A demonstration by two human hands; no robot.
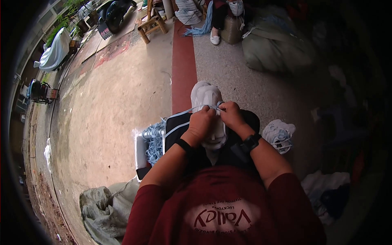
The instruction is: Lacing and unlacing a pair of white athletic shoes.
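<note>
A pair of white sneakers (pixel 206 94) rests across my lap, toes pointing away from me. Over their tongue area my left hand (pixel 203 121) pinches a light blue shoelace (pixel 183 112). Close beside it, my right hand (pixel 232 116) also has its fingers closed on the lace, near a small loop at the shoe's upper. A length of the lace trails left towards a white basket (pixel 141 153) heaped with light blue shoelaces (pixel 155 143). My fingers hide much of the shoes' eyelets.
Laced white shoes (pixel 279 136) lie on the floor at my right. A grey-green sack (pixel 98 210) slumps at lower left, and a large sack (pixel 277 47) sits ahead right. Farther off are a seated person's foot (pixel 214 38), a bamboo chair (pixel 152 25) and a scooter (pixel 114 15).
</note>
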